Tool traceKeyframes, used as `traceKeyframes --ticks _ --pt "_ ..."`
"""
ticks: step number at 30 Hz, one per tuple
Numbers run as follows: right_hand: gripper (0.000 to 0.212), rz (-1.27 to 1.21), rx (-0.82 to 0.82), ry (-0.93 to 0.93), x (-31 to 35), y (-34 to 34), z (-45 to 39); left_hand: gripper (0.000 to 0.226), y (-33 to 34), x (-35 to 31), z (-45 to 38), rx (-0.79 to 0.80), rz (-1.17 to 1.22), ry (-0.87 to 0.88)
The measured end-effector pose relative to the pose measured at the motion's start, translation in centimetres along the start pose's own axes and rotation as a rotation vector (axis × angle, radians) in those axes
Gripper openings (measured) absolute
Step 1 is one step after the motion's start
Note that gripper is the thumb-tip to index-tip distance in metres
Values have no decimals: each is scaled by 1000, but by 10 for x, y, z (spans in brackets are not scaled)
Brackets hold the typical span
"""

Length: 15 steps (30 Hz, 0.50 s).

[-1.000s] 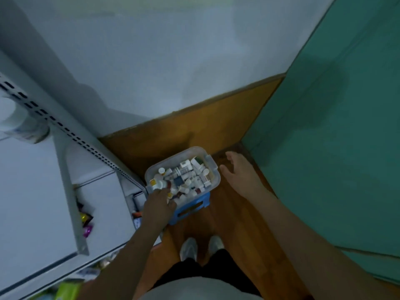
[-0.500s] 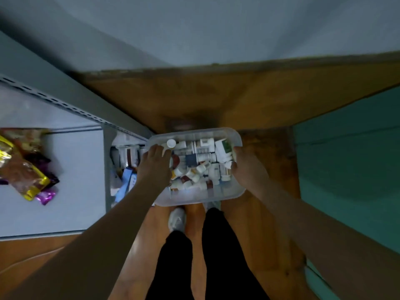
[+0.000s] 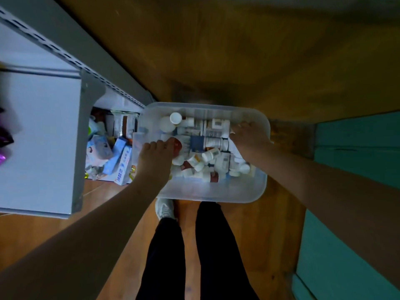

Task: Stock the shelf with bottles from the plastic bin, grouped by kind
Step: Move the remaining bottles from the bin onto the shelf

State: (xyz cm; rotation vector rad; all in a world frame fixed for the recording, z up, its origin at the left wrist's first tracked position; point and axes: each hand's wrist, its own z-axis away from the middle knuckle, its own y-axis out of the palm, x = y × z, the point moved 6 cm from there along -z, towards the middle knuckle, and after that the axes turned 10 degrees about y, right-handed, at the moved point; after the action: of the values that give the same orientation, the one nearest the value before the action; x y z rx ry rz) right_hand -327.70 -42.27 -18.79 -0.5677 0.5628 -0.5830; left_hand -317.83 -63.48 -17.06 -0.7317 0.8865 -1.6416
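below, wood floor (image 3: 270,224) meets grey shelf (image 3: 41,135), teal wall (image 3: 346,245).

Blurred purple packets (image 3: 5,139), edge-cropped.

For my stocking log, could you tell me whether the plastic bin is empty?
No, the plastic bin holds a heap of bottles.

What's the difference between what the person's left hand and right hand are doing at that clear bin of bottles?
The left hand reaches over the bin's left rim, fingers curled down among the bottles beside a red-capped one; whether it grips one is unclear. The right hand sits at the far right corner, fingers hooked over the rim, apparently holding the bin itself. Both are bare, on opposite sides of the bin.
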Motion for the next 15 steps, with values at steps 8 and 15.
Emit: traceKeyframes --ticks 8,15 --pt "45 46 20 -214 9 10 -1 54 -3 -5 0 -66 239 -85" --pt "63 -500 -63 -62 -13 -18 37 57 -42 9 37 -153 732 -188"
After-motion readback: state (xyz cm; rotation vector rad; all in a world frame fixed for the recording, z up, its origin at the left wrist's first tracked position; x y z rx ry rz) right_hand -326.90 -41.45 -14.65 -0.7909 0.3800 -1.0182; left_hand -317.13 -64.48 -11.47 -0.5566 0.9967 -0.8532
